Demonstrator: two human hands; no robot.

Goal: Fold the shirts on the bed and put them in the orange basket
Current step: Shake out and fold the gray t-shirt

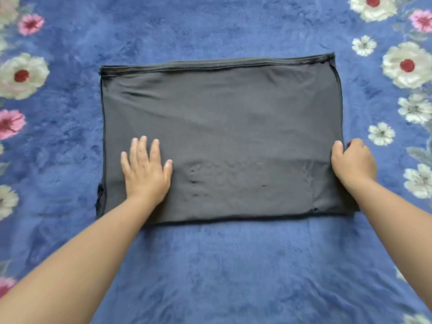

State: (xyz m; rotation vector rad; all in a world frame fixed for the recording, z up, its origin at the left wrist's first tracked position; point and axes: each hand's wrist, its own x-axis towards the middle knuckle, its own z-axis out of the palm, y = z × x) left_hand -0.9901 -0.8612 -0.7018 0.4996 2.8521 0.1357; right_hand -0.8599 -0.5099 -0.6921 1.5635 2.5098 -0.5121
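Nearest the camera, two bare forearms reach out over the bed (233, 265), which is covered in a plush blue blanket with white and pink flowers along both sides. The left hand (146, 170) lies flat on the dark grey, thin knit shirt (222, 118), fingers straight and slightly spread, pressing down on the near left part of the cloth. The right hand (353, 162) sits at the shirt's right edge with its fingers curled round that edge, the thumb on top; how much cloth it pinches cannot be told.

The shirt lies in the middle of the bed, already folded into a broad rectangle, its stitched hem running along the far side. It looks light, soft and limp, with shallow creases, so it will likely sag and slip out of its fold if lifted by one point. The plush blanket probably drags on it a little. The side edges look like the best places to take hold, bringing the right edge across while the flat left hand pins the layers.

The orange basket is not in view.
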